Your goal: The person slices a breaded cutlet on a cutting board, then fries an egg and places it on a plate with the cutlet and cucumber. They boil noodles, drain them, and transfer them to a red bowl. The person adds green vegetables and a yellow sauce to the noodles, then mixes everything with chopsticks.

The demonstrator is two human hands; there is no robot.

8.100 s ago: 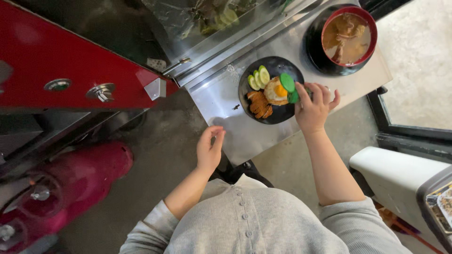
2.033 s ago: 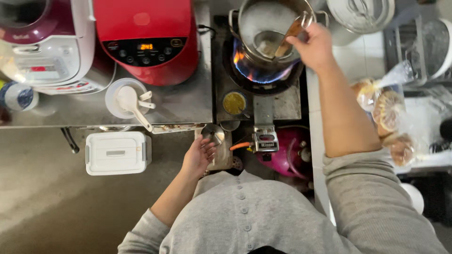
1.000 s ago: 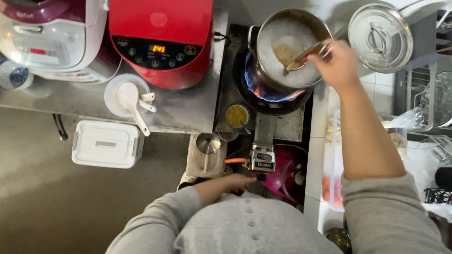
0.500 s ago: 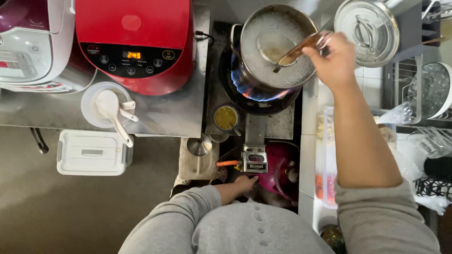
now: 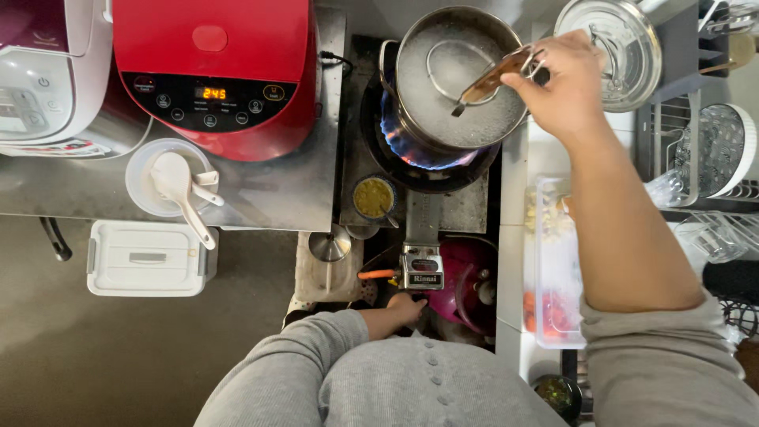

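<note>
Compared with 0.5 s ago, the left hand (image 5: 407, 307) has slid from the person's lap up to the burner's control box (image 5: 422, 269), and the right hand (image 5: 557, 79) now sits a little lower over the pot's rim.

Head view: the right hand grasps the handle of a wire skimmer (image 5: 474, 75), fingers clenched around it at about 3 o'clock of the pot (image 5: 458, 79). The skimmer's round head lies inside the pot, which is full of cloudy liquid. Blue flame (image 5: 411, 142) shows under the pot at 7 o'clock. The left hand's fingertips touch the bottom edge of the control box beside an orange knob (image 5: 375, 274); whether they grip anything I cannot tell.

At 9 o'clock of the pot stands a red rice cooker (image 5: 213, 71) with a lit display. At its 7 o'clock, a white rice paddle (image 5: 180, 190) rests in a round holder. 1 small bowl of yellow sauce (image 5: 373, 198) sits just below the burner. At 2 o'clock of the pot lies a metal lid (image 5: 624, 47). A white lidded box (image 5: 150, 257) sits on the floor.
</note>
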